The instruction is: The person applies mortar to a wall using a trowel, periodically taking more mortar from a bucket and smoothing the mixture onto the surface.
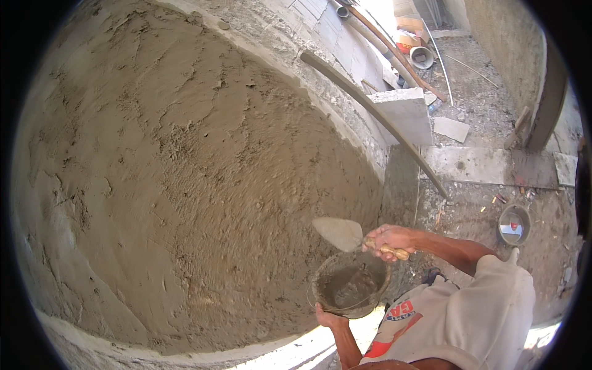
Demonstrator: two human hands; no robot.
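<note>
My right hand (387,240) is closed on the wooden handle of a trowel (338,232), whose broad blade, smeared with grey mortar, is held just above and beyond a bucket (322,291). My left hand (328,316) grips the bucket at its lower left rim. Wet grey mortar (354,279) lies inside the bucket, with a lumpy mass on its right. A large surface of grey-brown render (172,166) fills the left of the view, smoother in places and rough or ridged in others, with a pale border along its upper and lower edges.
A long straightedge (364,108) slants along the render's upper-right edge, by white blocks (401,108). Pipes (364,28), cardboard boxes (408,28) and rubble lie top right. A second bucket (520,222) stands at right on the dirty floor (462,213), near scattered scraps.
</note>
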